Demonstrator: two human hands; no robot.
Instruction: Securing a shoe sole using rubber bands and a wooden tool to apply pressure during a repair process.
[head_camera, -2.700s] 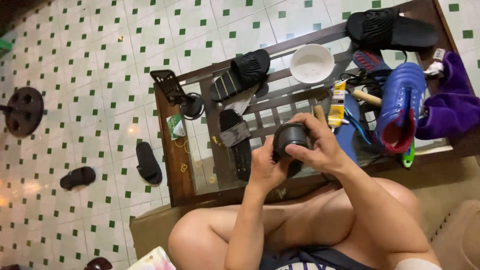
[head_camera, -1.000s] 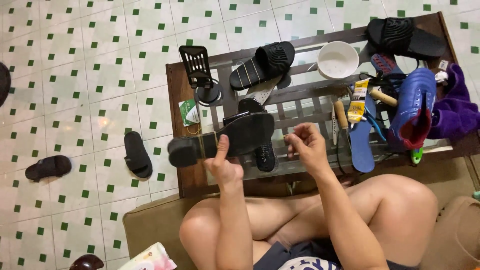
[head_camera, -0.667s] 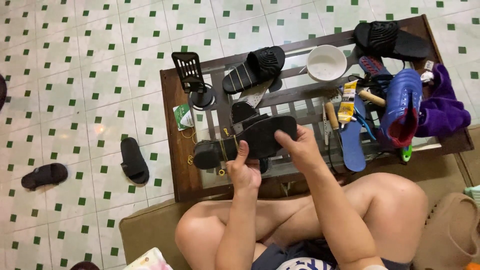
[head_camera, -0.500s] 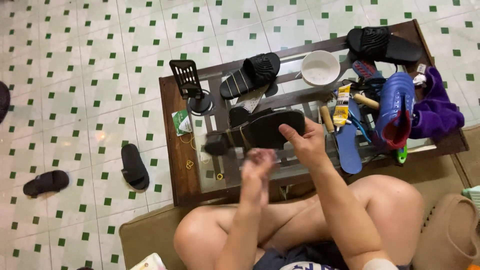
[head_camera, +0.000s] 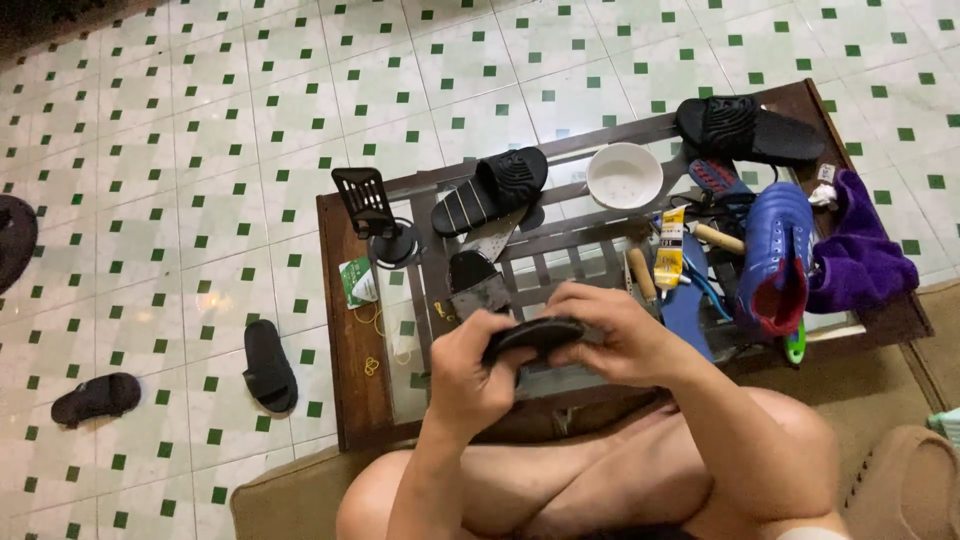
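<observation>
The person sits at the near edge of a glass-topped wooden coffee table (head_camera: 345, 330), both hands closed around one black slide sandal (head_camera: 530, 335) held just above the table's near side. The left hand (head_camera: 470, 375) grips its left end from below, and the right hand (head_camera: 610, 335) wraps over its right end, fingers curled on top, hiding much of the sandal. On the table beyond the hands lie two more black slide sandals, one (head_camera: 495, 188) near the middle and one (head_camera: 745, 128) at the far right corner. Between them stands a white bowl (head_camera: 624, 175). A blue clog (head_camera: 775, 255) lies to the right, touching a purple cloth (head_camera: 860, 255), with a yellow tube (head_camera: 670, 250) and a wooden-handled tool (head_camera: 640, 272) just beside the right hand. A black phone stand (head_camera: 370, 210) rises at the far left corner. On the tiled floor to the left lie two further black sandals, one (head_camera: 268, 365) near the table, one (head_camera: 97, 397) well apart.
</observation>
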